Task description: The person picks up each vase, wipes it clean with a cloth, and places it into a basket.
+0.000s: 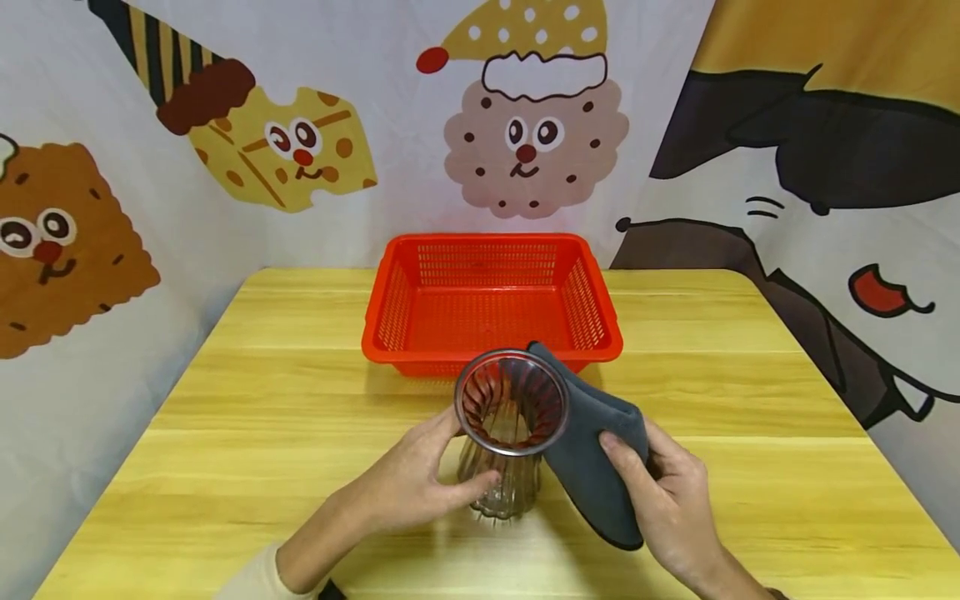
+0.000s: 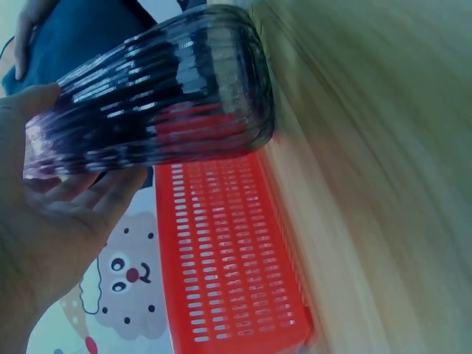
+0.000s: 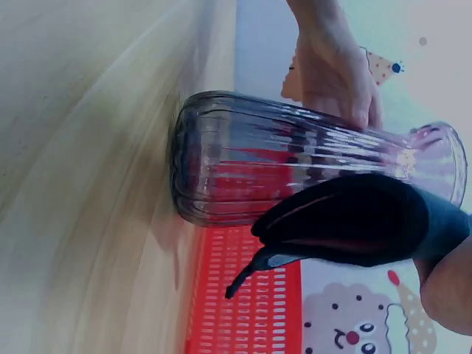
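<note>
A clear ribbed glass vase (image 1: 504, 475) with a flared rim stands upright in front of me, its base right at the tabletop. My left hand (image 1: 420, 475) holds it from the left, thumb on the near side and fingers round the far side. In my right hand (image 1: 678, 500) is a folded dark grey cloth (image 1: 592, 458) with black edging, pinched between thumb and fingers. The cloth's upper end overlaps the vase's right side just under the rim. Seen from the right wrist, the cloth (image 3: 346, 221) bulges into an open fold, and a thin black tab sticks out.
Behind the vase, a red plastic basket (image 1: 487, 321) with slotted walls sits at the back of the wooden table (image 1: 285, 400). A white cloth backdrop (image 1: 405, 125) with cartoon figures hangs around the back and sides.
</note>
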`<state>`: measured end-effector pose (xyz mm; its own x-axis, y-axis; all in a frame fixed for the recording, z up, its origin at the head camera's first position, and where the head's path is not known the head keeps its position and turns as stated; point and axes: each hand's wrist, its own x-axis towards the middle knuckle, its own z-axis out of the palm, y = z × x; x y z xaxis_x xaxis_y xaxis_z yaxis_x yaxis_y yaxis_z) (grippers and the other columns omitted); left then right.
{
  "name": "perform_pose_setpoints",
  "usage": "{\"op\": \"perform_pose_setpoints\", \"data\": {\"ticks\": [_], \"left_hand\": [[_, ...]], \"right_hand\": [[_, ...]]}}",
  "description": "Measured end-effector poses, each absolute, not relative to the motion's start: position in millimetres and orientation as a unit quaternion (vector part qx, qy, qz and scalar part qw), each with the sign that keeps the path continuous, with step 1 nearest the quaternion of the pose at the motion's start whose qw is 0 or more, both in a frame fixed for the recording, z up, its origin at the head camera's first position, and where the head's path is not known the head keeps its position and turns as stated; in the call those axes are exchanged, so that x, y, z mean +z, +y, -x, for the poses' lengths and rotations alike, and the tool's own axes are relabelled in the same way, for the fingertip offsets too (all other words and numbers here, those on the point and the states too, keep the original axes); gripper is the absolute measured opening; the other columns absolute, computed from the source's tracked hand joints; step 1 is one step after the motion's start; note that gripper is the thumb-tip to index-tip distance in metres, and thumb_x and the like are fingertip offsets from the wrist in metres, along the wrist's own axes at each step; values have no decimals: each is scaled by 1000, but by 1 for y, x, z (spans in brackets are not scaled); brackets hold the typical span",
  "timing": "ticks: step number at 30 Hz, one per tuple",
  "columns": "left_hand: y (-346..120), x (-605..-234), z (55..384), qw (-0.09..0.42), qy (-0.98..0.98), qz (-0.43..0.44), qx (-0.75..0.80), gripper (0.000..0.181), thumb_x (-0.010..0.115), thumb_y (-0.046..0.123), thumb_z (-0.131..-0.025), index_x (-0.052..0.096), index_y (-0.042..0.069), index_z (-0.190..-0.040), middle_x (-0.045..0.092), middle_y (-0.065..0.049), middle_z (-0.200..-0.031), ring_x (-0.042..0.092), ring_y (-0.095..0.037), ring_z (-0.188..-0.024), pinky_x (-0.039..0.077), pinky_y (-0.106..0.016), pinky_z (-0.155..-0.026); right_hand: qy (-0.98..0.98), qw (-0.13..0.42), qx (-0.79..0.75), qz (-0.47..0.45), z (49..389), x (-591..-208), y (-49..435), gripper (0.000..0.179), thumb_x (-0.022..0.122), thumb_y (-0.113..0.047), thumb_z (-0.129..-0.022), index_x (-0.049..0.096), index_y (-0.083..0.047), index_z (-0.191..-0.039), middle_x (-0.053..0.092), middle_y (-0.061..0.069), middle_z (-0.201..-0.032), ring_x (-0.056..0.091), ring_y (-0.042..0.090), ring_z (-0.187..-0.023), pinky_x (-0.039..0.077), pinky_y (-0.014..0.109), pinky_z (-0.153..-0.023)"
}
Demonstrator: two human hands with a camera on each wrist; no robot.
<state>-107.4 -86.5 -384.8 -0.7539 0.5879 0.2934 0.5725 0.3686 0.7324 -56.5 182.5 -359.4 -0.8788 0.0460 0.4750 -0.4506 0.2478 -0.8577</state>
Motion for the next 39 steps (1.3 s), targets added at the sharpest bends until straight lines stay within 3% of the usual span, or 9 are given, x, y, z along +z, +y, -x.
{"op": "perform_pose_setpoints", "data": {"ticks": [4,11,18,24,28,33,39], "left_hand": [[-86,-386,109,1,822,-364,438,68,77,37,-93,44,22,-151,50,9,-149,49,-14,-134,46,-47,-108],[-87,-386,113,-25,792,-401,461,63,83,22,-87,54,11,-142,57,-2,-143,56,-22,-128,52,-38,-102],[-84,-387,116,-19,774,-413,480,64,85,16,-85,55,11,-142,58,-6,-141,57,-28,-128,52,-35,-101],[-85,-387,115,-27,771,-415,481,64,86,14,-84,55,12,-141,58,-4,-141,57,-29,-128,53,-34,-100],[-84,-387,116,-23,767,-419,485,64,85,14,-85,55,12,-141,57,-3,-141,57,-30,-128,53,-33,-100],[-84,-388,116,-29,764,-426,484,65,85,13,-85,54,11,-142,58,-8,-140,58,-30,-126,53,-32,-99],[-85,-389,116,-31,767,-420,484,67,86,14,-84,54,10,-142,57,-8,-142,57,-30,-128,54,-32,-98]], "right_hand": [[-724,212,628,-189,57,-367,178,35,56,21,-92,67,9,-123,73,9,-110,73,17,-90,62,24,-72],[-687,221,653,-229,58,-377,173,40,55,28,-87,68,10,-120,73,12,-109,72,17,-92,61,22,-74],[-729,210,613,-219,53,-375,172,43,58,27,-87,65,10,-126,70,12,-121,70,18,-104,60,25,-83],[-692,229,617,-296,61,-382,172,49,57,31,-81,60,16,-128,64,23,-129,64,25,-119,55,30,-94],[-668,225,621,-342,67,-390,173,42,61,25,-86,58,19,-128,58,29,-135,57,31,-128,49,34,-102],[-661,215,619,-366,69,-396,175,37,61,18,-92,57,20,-129,54,31,-139,52,33,-133,47,35,-104],[-666,204,612,-374,70,-400,177,50,56,29,-81,59,18,-129,52,32,-141,51,32,-134,47,34,-105]]}}
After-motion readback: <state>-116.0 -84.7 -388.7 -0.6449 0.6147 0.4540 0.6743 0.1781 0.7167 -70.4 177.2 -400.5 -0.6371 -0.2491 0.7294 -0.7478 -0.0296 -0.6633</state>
